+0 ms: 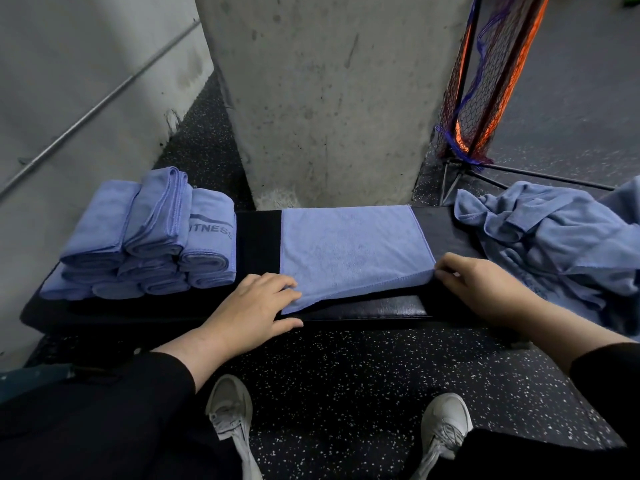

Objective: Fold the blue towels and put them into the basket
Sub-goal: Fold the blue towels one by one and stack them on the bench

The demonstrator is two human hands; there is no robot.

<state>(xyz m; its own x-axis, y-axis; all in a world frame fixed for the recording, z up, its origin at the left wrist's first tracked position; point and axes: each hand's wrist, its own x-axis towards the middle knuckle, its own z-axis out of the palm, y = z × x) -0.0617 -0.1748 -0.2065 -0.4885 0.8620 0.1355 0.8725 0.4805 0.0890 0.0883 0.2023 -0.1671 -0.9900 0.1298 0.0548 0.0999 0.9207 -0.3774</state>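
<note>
soft terry towel [349, 251], glossy leatherette bench [374, 306]

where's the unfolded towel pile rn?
Head view, far right: the crumpled pile of towels lies on the right end of the black bench, just beyond the right hand and right of the flat towel being folded.

We press the left hand [258, 308] flat on the half-folded blue towel [349, 251] on the tabletop [381, 306]; our right hand [479, 284] pinches its corner.
</note>
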